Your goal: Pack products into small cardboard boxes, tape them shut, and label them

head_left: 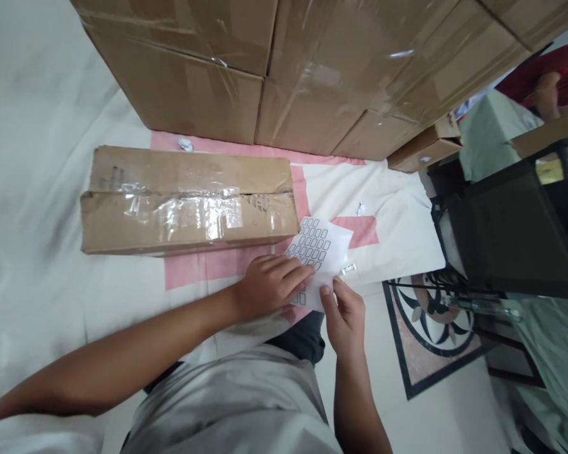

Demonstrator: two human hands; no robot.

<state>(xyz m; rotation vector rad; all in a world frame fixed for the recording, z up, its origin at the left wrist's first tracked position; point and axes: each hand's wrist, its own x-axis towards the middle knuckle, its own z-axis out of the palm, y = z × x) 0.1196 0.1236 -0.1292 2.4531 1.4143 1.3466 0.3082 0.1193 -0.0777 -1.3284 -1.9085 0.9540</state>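
Sheet: A thin white sticker sheet spans the space between a worker's two hands, one end reaching past the left hand's fingertips, just beside a long carton.
Left hand: The left hand lies over the sheet, fingers bent and close together; whether the thumb grips from beneath cannot be told.
Right hand: The right hand pinches the sheet's near edge, thumb on top.
Loose label: A small dark-edged label shows just beyond the right hand's fingers; whether it is held or lying on the cloth cannot be told.
Cartons: The taped carton rests beyond the left hand, a stack of boxes farther out.
Risk: The thin sheet could crease or tear should the hands pull unevenly; a sticker might cling to a fingertip or fold onto itself if bent sharply.
Sticker look: Slanting rows of small, dark-outlined oblongs cover the far part; a blank patch shows near the right thumb.
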